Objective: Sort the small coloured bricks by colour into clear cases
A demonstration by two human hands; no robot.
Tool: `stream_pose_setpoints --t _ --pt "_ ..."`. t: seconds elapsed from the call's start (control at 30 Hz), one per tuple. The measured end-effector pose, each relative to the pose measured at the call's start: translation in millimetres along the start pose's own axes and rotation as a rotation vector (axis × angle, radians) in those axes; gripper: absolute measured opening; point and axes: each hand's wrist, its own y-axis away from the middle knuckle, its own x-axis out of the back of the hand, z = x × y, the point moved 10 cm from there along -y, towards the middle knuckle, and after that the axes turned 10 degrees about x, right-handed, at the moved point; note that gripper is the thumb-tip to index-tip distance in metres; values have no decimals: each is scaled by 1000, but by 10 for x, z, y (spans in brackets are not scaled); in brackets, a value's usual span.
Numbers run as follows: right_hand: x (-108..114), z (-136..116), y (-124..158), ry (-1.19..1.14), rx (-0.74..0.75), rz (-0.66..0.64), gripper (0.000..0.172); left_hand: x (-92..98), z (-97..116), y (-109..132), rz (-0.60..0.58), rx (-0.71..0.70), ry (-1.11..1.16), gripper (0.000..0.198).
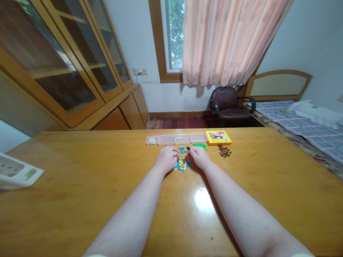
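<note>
My left hand [167, 158] rests on the table at the left edge of a mixed pile of small blue, white and yellow building pieces [182, 165]. Its fingers are curled inward, and whatever they may pinch is too small to make out. On the pile's other side, my right hand [197, 157] is closed, with a small black piece [188, 148] showing at its fingertips. Just beyond, between the hands, lies a little group of blue pieces [182, 150]. Green pieces [200, 146] are heaped behind my right hand, and brown pieces [224, 151] lie farther right.
Clear plastic trays [166, 139] stand in a row near the table's far edge, beside a yellow box [218, 137]. A white plastic object [20, 172] sits at the left. Past the wooden table [107, 200] are a brown chair [227, 101], a cabinet and a bed.
</note>
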Motion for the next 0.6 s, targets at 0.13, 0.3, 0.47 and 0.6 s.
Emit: stream_pose_setpoints --t 0.13,0.3,0.47,0.6 --pt "-132 -80 1 -58 73 -108 44 -53 -13 -5 -20 1 3 28" --pt "-97 -14 2 -25 4 -81 49 -97 -41 -21 -34 19 -15 30" --pt "38 35 13 74 -71 13 56 -155 16 5 -86 -35 -38 33" --pt "8 9 15 -33 -26 18 56 -123 -11 8 -57 -1 -29 35"
